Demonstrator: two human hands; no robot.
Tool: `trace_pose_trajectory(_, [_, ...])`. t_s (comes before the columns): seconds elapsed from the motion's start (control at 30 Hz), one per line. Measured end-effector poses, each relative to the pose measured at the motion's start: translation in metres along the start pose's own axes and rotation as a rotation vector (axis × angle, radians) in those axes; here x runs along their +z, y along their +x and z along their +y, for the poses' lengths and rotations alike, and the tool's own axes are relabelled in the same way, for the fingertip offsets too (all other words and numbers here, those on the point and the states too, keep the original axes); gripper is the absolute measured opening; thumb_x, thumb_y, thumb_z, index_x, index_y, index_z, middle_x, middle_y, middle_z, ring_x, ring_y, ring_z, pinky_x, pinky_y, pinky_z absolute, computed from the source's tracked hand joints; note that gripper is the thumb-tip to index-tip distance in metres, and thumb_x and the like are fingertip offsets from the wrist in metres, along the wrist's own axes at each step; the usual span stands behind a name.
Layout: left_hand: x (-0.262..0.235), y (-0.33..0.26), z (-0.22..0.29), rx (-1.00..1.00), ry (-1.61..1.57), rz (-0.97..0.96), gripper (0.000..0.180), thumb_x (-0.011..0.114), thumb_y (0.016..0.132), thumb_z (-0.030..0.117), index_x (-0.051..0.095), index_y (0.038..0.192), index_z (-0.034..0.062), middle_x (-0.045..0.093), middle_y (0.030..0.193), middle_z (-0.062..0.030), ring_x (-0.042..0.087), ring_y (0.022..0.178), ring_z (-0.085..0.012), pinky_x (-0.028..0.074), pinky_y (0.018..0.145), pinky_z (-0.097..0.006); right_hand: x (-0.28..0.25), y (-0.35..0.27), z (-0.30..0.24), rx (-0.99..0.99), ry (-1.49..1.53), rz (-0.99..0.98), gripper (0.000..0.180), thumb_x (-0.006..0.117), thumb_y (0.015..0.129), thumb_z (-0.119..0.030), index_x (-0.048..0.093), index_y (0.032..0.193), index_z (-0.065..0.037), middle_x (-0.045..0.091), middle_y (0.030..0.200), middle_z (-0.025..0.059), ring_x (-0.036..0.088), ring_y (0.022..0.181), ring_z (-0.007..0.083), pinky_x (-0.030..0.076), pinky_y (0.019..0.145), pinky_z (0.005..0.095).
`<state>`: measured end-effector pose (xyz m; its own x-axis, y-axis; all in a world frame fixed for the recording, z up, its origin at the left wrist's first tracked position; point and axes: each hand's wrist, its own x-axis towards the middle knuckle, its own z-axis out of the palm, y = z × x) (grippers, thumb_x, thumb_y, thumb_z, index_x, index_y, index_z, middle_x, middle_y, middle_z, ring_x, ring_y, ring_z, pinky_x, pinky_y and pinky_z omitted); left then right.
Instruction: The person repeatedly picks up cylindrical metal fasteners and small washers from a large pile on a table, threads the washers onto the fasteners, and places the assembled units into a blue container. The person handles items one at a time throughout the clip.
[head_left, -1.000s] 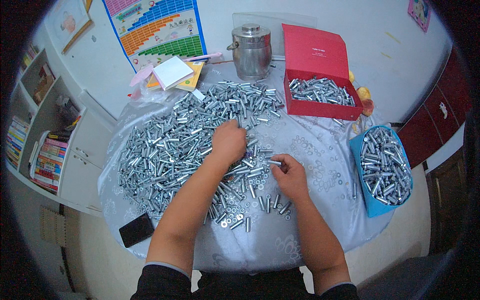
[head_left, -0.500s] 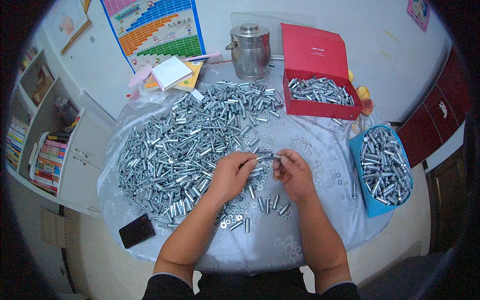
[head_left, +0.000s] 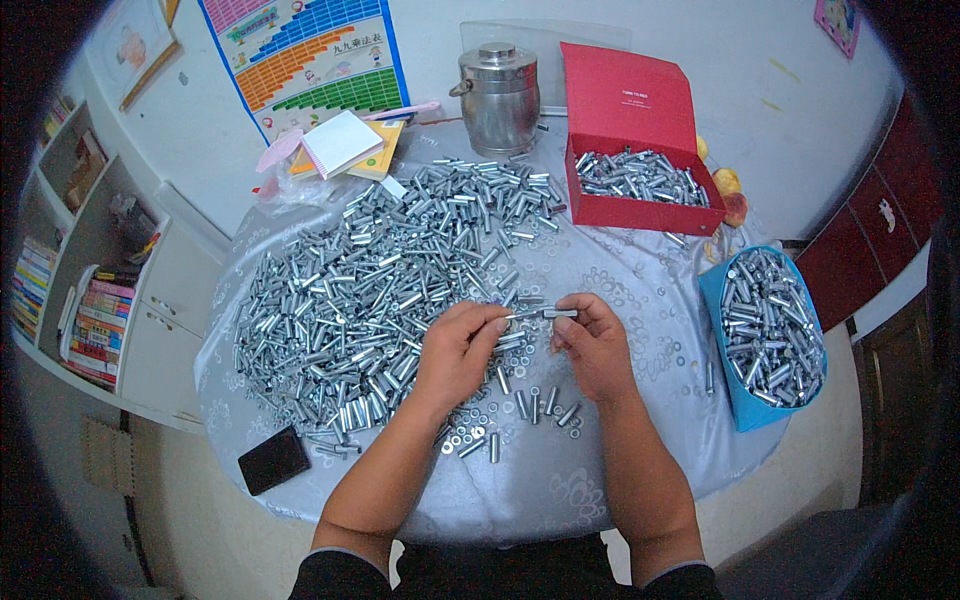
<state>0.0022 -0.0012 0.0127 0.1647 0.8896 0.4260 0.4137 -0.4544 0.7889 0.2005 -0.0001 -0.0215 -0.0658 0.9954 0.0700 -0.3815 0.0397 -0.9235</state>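
My left hand (head_left: 462,345) is closed in a pinch on a thin metal bolt (head_left: 525,315), over the right edge of a large pile of metal parts (head_left: 380,280). Facing it, my right hand (head_left: 597,350) pinches a short shiny metal sleeve (head_left: 562,313) between thumb and fingers. Bolt and sleeve lie nearly end to end in one line; whether the bolt tip is inside the sleeve is too small to tell. Below the hands, several loose sleeves (head_left: 535,403) and small washers (head_left: 483,412) are scattered on the grey tablecloth (head_left: 480,500).
An open red box (head_left: 645,214) and a blue bin (head_left: 752,395), both holding metal pieces, stand at the right. A metal pot (head_left: 500,100) is at the back, left of it a notepad (head_left: 342,143). A dark phone (head_left: 274,461) lies near the left edge.
My right thumb and fingers have shifted on the sleeve, which now shows more of its length between the hands. Both hands stay in nearly the same place.
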Motion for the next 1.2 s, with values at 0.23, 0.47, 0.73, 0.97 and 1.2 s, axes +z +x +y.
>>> trace_pose_trajectory(0.23, [-0.001, -0.003, -0.003, 0.010, 0.011, 0.010, 0.015, 0.061, 0.086, 0.008, 0.069, 0.097, 0.0016, 0.065, 0.085, -0.0130, 0.063, 0.078, -0.0263, 0.048, 0.071, -0.033, 0.002, -0.003, -0.003, -0.024, -0.100, 0.018, 0.025, 0.064, 0.081, 0.006, 0.059, 0.105, 0.000, 0.061, 0.086, 0.0039, 0.057, 0.073, 0.0102, 0.048, 0.065, 0.0236])
trace_pose_trajectory(0.47, [0.001, -0.005, -0.003, 0.022, -0.009, 0.032, 0.015, 0.062, 0.086, 0.008, 0.069, 0.097, 0.0011, 0.065, 0.085, -0.0128, 0.063, 0.078, -0.0256, 0.048, 0.069, -0.032, 0.004, -0.004, -0.004, -0.043, -0.120, 0.016, 0.025, 0.065, 0.081, 0.005, 0.061, 0.105, 0.000, 0.063, 0.088, 0.0032, 0.058, 0.075, 0.0095, 0.048, 0.066, 0.0227])
trace_pose_trajectory(0.73, [0.002, -0.006, 0.000, -0.005, -0.032, 0.041, 0.015, 0.062, 0.086, 0.008, 0.069, 0.097, 0.0008, 0.064, 0.083, -0.0125, 0.062, 0.077, -0.0249, 0.048, 0.069, -0.031, 0.003, -0.005, -0.007, -0.043, -0.177, 0.002, 0.025, 0.065, 0.083, 0.002, 0.063, 0.108, -0.001, 0.064, 0.092, 0.0034, 0.058, 0.080, 0.0096, 0.049, 0.073, 0.0232])
trace_pose_trajectory(0.97, [0.002, -0.008, 0.001, -0.015, -0.033, 0.054, 0.015, 0.062, 0.086, 0.008, 0.069, 0.098, 0.0009, 0.065, 0.085, -0.0124, 0.063, 0.079, -0.0242, 0.048, 0.071, -0.031, 0.016, -0.007, -0.015, -0.083, -0.121, 0.023, 0.027, 0.058, 0.088, 0.000, 0.057, 0.115, 0.002, 0.063, 0.097, 0.0061, 0.060, 0.084, 0.0130, 0.052, 0.075, 0.0261])
trace_pose_trajectory(1.2, [0.002, -0.009, 0.001, -0.043, -0.060, 0.047, 0.015, 0.062, 0.086, 0.008, 0.069, 0.098, 0.0008, 0.066, 0.087, -0.0122, 0.063, 0.081, -0.0235, 0.048, 0.073, -0.031, 0.006, -0.006, -0.005, -0.036, -0.248, -0.056, 0.026, 0.056, 0.092, -0.003, 0.057, 0.117, 0.002, 0.063, 0.099, 0.0084, 0.062, 0.084, 0.0140, 0.052, 0.077, 0.0277])
